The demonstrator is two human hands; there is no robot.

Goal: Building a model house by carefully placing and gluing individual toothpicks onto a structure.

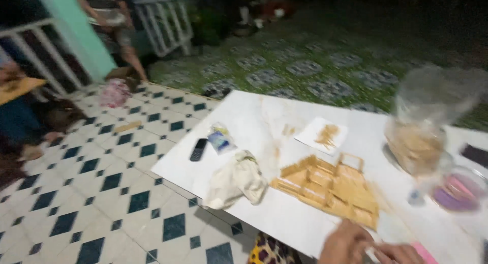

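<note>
HANDS: left hand (347, 242) and right hand (399, 254) are meeting at the table's (254, 121) near edge — grip cannot be told, blurred | THING: wooden stick model (330, 187) is lying flat just beyond them | NEAR: crumpled cloth (236, 180) to its left — plastic bag (419, 137) is standing right.

Both hands seen low, just below stick model (328, 185). Left hand (347, 242) curled, knuckles raised. Right hand (399, 254) beside it, fingers bent, touching left. Grip blurred.
</note>
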